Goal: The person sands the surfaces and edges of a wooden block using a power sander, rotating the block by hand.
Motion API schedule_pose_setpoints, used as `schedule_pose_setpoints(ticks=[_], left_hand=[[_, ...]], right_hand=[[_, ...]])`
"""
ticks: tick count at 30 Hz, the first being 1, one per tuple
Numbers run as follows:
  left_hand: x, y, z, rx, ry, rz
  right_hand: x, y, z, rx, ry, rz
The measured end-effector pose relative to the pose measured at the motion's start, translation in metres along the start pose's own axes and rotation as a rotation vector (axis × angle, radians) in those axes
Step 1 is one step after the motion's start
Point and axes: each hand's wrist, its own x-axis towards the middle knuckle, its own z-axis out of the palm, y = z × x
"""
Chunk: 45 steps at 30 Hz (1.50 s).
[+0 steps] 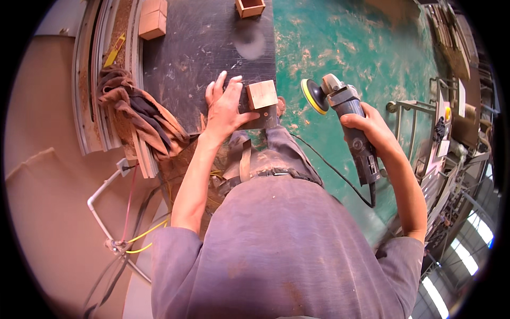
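Note:
My left hand (223,110) rests on the dark tabletop (196,56), fingers spread, thumb stretched toward a small pale wooden block (262,94). The thumb tip lies by the block's lower left corner; whether it touches cannot be made out. The block sits near the table's right corner. Off to the right, my right hand (374,130) is wrapped around the body of a handheld angle sander (364,162). Its round pad (314,97), black with a yellow rim, points left toward the block and stays apart from it. From the sander's lower end hangs a black cord (340,178).
Wooden blocks (153,21) stand at the table's far left, and an open wooden box (249,7) at its far edge. A brown cloth (143,114) drapes over the left rail near a yellow cutter (114,50). Metal racks (417,119) stand right on the green floor (345,48).

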Motion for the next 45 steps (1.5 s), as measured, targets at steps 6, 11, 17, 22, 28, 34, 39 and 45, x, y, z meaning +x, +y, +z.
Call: schedule_pose_setpoints(ticks=[6, 11, 17, 22, 28, 34, 39, 45], left_hand=[[0.013, -0.003, 0.015, -0.147, 0.043, -0.052], [0.012, -0.005, 0.019, -0.151, 0.09, -0.042], [0.011, -0.004, 0.019, -0.159, 0.098, -0.039], [0.011, -0.002, 0.018, -0.161, 0.095, -0.072], [0.012, -0.004, 0.02, -0.139, 0.111, -0.049], [0.011, -0.006, 0.02, -0.116, 0.067, -0.032], [0.01, -0.006, 0.021, -0.106, 0.084, -0.031], [0.006, 0.019, 0.046, 0.017, 0.283, -0.17]], right_hand=[[-0.004, -0.061, 0.026, -0.306, -0.043, -0.132], [0.0, -0.1, 0.053, -0.568, -0.069, -0.223], [0.007, -0.124, 0.078, -0.715, -0.091, -0.266], [0.012, -0.131, 0.089, -0.778, -0.108, -0.307], [0.019, -0.119, 0.08, -0.793, -0.074, -0.289], [0.022, -0.105, 0.051, -0.769, -0.022, -0.259], [0.015, -0.092, 0.024, -0.7, 0.039, -0.173], [-0.003, -0.074, 0.007, -0.565, 0.078, -0.081]])
